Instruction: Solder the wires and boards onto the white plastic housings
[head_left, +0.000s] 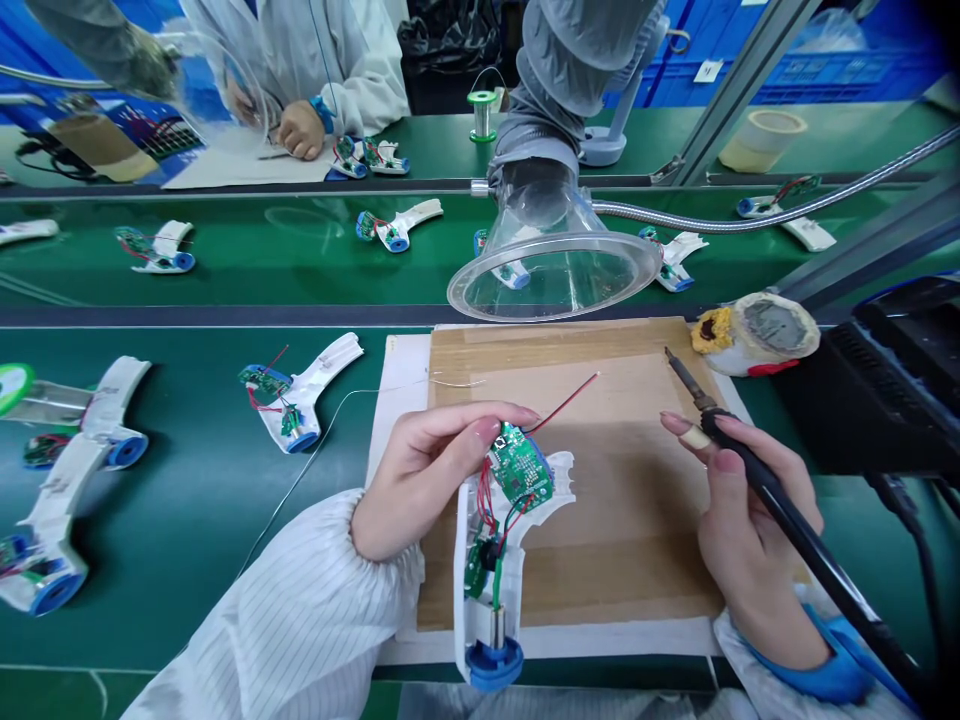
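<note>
My left hand (450,450) pinches the upper edge of a green circuit board (523,468). Red and dark wires join the board to an open white plastic housing half (514,570), which has a blue round end and a smaller board inside. A loose red wire (566,400) sticks up from the board to the right. In my right hand (757,530) is a black soldering iron (772,500), held like a pen, its tip pointing up and left, apart from the board. A thin solder wire (322,440) runs past my left sleeve, its end above the work board.
A brown work board (622,560) lies under my hands. Above it hangs a clear fume hood (555,280). A tip-cleaning pot (772,335) stands right; similar housings (300,400) lie left and along the green conveyor (262,270). Across from me a co-worker's hand (301,130) rests on paper.
</note>
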